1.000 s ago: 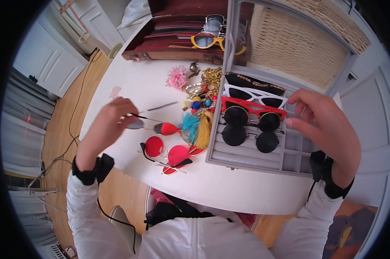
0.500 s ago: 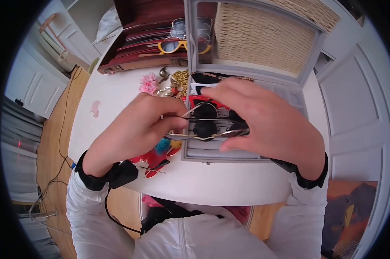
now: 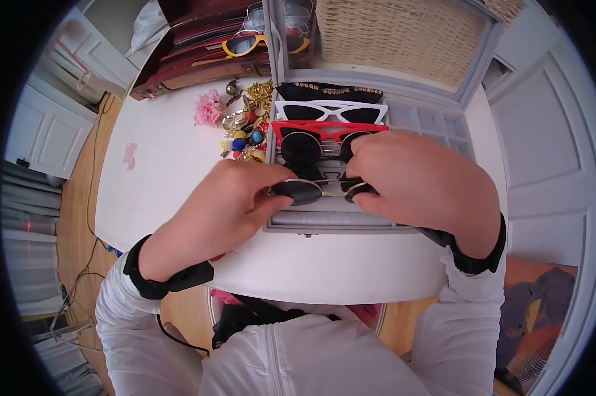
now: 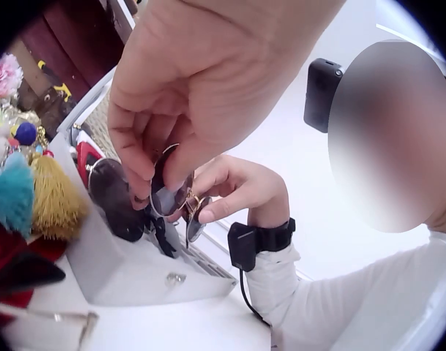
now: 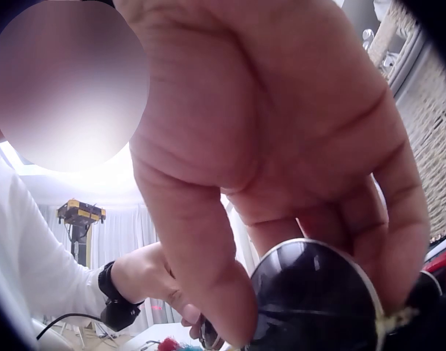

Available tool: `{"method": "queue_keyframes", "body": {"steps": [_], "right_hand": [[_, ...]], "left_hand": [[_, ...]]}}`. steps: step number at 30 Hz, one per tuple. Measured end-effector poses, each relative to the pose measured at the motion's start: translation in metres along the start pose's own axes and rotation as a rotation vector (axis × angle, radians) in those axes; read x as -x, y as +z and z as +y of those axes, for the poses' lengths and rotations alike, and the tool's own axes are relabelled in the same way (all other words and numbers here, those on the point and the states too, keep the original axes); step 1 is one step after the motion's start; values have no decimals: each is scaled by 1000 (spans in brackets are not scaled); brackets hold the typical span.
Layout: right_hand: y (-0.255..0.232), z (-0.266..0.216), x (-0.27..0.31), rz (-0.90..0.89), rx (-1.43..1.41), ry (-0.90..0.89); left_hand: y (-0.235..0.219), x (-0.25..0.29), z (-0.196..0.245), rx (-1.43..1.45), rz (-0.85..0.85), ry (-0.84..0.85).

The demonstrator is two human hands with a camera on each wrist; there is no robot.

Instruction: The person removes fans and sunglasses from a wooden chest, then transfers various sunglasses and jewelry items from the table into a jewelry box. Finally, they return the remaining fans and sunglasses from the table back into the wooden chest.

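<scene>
"White table (image 3: 350,267) on a wooden floor (image 3: 80,211), pale doors and curtains around it. What's on the table?"

"Mainly a grey box (image 3: 304,231) with its glazed lid (image 3: 480,63) raised at the back; woven wicker (image 3: 383,39) shows through the pane."

"And inside the box?"

"Sunglasses in rows. At the back, black glasses with a gold-trimmed brow (image 3: 331,91); then white-framed glasses (image 3: 335,113), red-framed glasses (image 3: 291,125) and dark round glasses (image 3: 300,146). Small compartments (image 3: 436,122) run down the right side."

"Any other container?"

"Behind, on the left, a dark red case (image 3: 192,82), with yellow-framed sunglasses (image 3: 244,45) at its front edge."

"What lies between the two?"

"A pink flower (image 3: 209,107), gold chain (image 3: 257,96) and coloured beads (image 3: 239,144), close by the box's left wall. Left wrist view adds a teal tassel (image 4: 10,190) and a yellow tassel (image 4: 56,194)."

"Where are the thin-rimmed sunglasses (image 3: 298,191)?"

"Over the front part of the box, nearest the person. I can't tell whether they touch what is beneath."

"How are they held?"

"By both ends. The left hand (image 3: 222,201) pinches the left end between thumb and fingers; the right hand (image 3: 420,185) has thumb and fingers clamped about the right lens."

"Anything blocked?"

"That right hand covers part of the right lens and the right side of the round pair behind."

"And the arms?"

"Both reach forward in white sleeves (image 3: 126,317), hands angled inward, backs upward."
</scene>
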State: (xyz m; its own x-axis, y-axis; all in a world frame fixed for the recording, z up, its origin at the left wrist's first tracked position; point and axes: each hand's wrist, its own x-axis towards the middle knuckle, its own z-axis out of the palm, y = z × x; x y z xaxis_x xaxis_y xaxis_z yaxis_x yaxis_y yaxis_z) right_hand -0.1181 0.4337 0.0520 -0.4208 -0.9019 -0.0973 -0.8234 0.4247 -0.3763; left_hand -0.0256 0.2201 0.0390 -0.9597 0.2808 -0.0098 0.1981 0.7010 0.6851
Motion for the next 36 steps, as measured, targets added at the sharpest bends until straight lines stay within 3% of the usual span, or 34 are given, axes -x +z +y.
{"method": "queue_keyframes", "body": {"steps": [3,5,9,14,18,20,36], "right_hand": [[12,5,1,42,3,17],[16,8,-1,130,-13,-62],[14,8,-3,81,35,-51],[15,12,1,164,-2,-94],[13,11,3,120,-9,-81],[20,15,5,200,-11,-84],[15,11,1,207,-45,-49]], "left_hand": [[10,0,-5,-26,-20,8],[12,-1,-7,-26,-9,21],[10,-1,-10,-62,-11,34],[8,-3,-11,-93,-23,29],[10,-4,-13,-119,-28,-5],[11,-5,-12,-127,-23,3],[7,0,-13,-110,51,-49]]}}
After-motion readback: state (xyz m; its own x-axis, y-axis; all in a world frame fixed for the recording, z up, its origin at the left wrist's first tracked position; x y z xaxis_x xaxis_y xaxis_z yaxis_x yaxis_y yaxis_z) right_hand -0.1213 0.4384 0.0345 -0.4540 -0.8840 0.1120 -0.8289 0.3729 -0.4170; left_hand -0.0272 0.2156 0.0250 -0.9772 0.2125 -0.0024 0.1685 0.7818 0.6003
